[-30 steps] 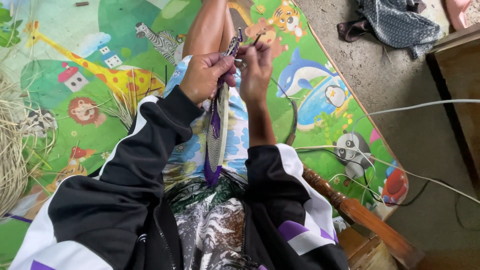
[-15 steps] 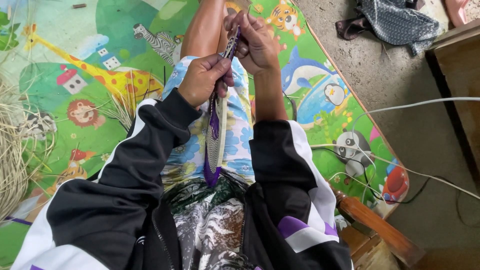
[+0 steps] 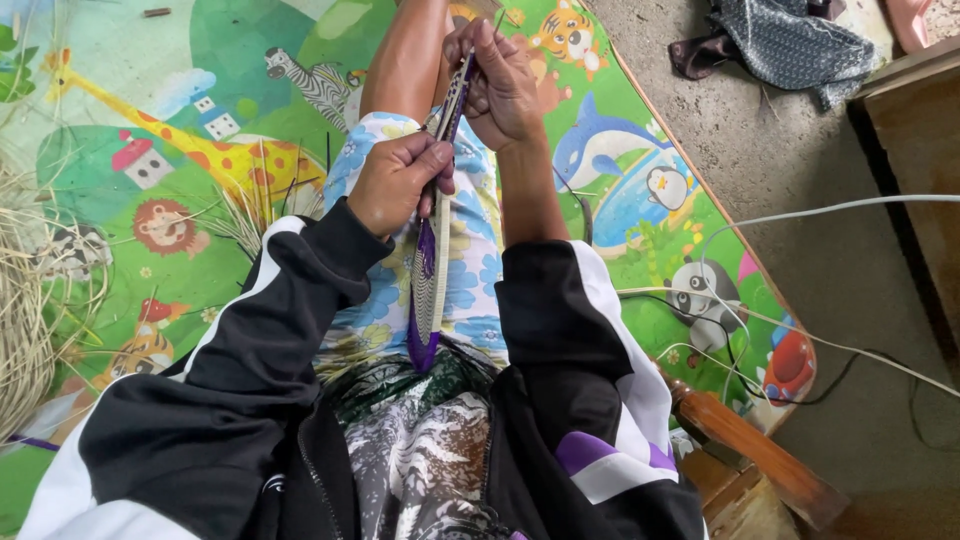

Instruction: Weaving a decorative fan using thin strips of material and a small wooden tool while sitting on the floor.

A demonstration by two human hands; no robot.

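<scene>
Seen edge-on over the lap, a flat woven disc of purple and pale straw (image 3: 432, 270) stood upright. The left hand (image 3: 397, 183) gripped its middle; the right hand (image 3: 497, 82), which had risen from beside it, now pinched the far rim.

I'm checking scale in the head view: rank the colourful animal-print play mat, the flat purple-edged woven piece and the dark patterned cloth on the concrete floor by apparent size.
1. Colourful animal-print play mat, by far the largest.
2. Flat purple-edged woven piece, held edge-on by left hand and right hand.
3. Dark patterned cloth.
The last two look alike; the edge-on view and nearness make their order unsure.
</scene>
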